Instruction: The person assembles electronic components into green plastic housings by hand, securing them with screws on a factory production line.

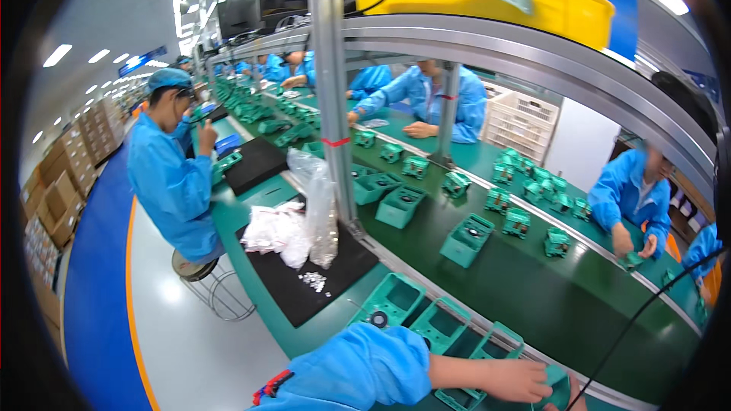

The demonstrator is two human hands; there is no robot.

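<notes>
My left hand (518,380) curls its fingers around a green plastic housing (560,390) at the table's (533,297) near edge; it looks light, stiff and smooth, best gripped by its rim. My right hand is out of sight

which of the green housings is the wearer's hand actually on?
The one at the bottom right edge, under the left hand. The three other housings in the row beside it lie untouched.
</notes>
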